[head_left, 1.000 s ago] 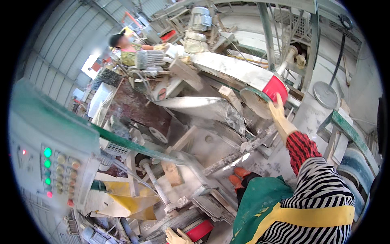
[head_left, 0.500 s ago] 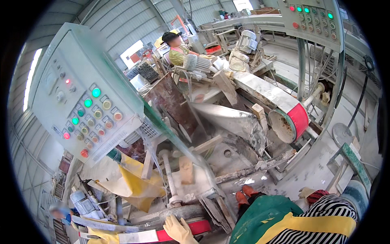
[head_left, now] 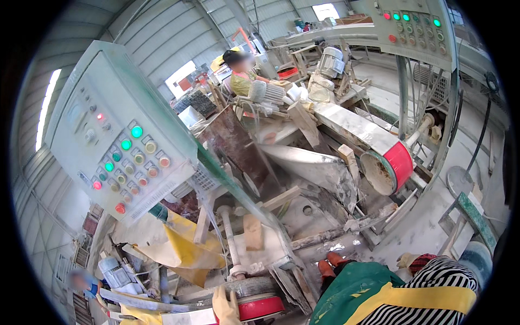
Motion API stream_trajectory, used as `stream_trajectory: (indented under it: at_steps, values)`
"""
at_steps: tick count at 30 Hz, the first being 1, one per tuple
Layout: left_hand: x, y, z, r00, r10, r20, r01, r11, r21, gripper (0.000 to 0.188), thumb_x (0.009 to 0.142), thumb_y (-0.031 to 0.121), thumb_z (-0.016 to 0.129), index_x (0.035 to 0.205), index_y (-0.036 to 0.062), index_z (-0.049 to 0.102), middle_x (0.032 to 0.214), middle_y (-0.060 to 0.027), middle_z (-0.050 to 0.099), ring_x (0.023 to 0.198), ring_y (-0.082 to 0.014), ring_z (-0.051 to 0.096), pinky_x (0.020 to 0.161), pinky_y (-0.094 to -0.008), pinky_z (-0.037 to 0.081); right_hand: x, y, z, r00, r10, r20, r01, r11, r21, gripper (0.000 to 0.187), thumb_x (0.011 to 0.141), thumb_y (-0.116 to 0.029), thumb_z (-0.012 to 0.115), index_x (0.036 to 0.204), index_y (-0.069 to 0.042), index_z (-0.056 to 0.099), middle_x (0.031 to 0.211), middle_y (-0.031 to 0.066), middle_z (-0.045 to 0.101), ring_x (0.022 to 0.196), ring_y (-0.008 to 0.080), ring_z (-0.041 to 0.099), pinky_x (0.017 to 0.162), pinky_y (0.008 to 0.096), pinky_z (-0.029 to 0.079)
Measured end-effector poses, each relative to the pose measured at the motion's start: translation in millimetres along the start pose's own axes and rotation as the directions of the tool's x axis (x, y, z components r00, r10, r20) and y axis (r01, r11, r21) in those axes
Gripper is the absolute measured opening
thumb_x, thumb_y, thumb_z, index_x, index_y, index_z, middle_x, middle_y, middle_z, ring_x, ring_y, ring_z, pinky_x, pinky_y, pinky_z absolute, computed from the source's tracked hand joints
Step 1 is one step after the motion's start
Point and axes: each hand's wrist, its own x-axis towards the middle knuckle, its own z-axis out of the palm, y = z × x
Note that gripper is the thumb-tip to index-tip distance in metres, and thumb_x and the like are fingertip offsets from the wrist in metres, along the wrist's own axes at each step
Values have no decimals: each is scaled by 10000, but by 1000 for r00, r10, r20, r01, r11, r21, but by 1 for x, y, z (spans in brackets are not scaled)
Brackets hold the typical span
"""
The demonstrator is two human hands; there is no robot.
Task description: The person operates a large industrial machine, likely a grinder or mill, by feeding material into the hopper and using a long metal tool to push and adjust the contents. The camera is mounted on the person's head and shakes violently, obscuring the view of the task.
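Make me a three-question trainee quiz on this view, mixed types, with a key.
1. Which is nearer the curved red-and-white belt at the lower edge: the pale-yellow-gloved left hand or the beige-gloved right hand?
2. True or false: every glowing light on the left-side pale grey metal control box is green.
3. Choose one: the wearer's yellow-banded apron is mainly A) blue, B) green, C) red.

Key:
1. The left hand.
2. False; some glow red.
3. B.
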Motion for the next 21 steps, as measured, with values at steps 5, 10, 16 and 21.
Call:
stream_trajectory:
  at_steps: [5,10,16,21]
  values:
    - [-24,-65,14,998,44,-40,-33,969,244,475,1015,331,553,1378,27,586,1351,-250,626,1217,-453,585,1046,-500,461,-6,-13,-16,983,-180,35,183,962,-202,360,877,-329,681,1212,-215,745,1297,102,700,1208,312,669,1044,387,533]
    - [-29,-55,18,999,-41,-19,44,981,190,455,999,291,602,1371,30,592,1389,-265,608,1186,-467,589,1039,-516,458,-30,6,-48,868,-487,100,453,693,-561,365,865,-334,691,1204,-214,750,1284,103,706,1203,313,671,1044,387,533]
    - [-13,-38,18,996,35,-76,-27,994,110,487,979,299,634,1364,3,605,1371,-275,620,1234,-459,590,1077,-510,446,-27,72,-24,914,-401,66,351,698,-624,426,846,-333,691,1251,-206,729,1253,119,718,1204,315,670,1059,386,523]
    - [-29,-31,17,993,-118,8,117,988,104,484,988,285,623,1372,-10,597,1410,-260,601,1285,-436,563,1112,-507,415,-19,72,-22,972,-221,83,232,834,-500,456,841,-331,687,1277,-201,717,1242,127,722,1206,316,668,1066,386,518]
